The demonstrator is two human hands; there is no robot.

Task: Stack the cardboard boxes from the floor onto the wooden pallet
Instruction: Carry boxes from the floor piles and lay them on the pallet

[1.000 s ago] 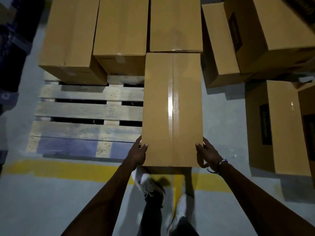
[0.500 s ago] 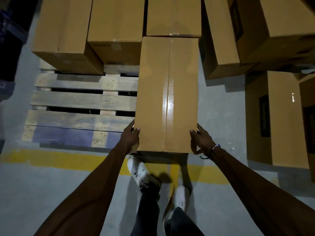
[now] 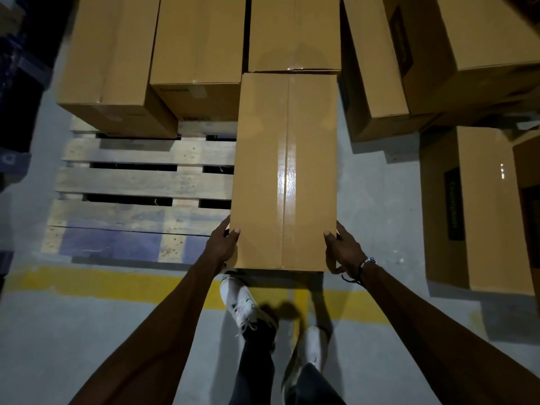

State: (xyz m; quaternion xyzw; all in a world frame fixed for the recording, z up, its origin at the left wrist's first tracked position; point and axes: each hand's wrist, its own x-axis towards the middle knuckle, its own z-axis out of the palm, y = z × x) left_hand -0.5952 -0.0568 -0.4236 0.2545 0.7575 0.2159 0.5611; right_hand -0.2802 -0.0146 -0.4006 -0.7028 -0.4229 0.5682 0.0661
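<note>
Both hands grip the near end of a long taped cardboard box (image 3: 285,171): left hand (image 3: 220,248) clamps the left near corner, thumb on top, fingers down the side; right hand (image 3: 344,251) clamps the right near corner the same way, beaded bracelet (image 3: 366,263) on the wrist. Box sits over the right part of the wooden pallet (image 3: 140,182), its far end touching a box (image 3: 293,32) in the back row. Two more boxes (image 3: 198,39) (image 3: 111,59) fill the back row to the left. Bare slats to the left of the held box. More boxes (image 3: 476,206) on the grey floor (image 3: 377,200) to the right. White shoes (image 3: 242,305) stand on a yellow floor line (image 3: 102,283).
</note>
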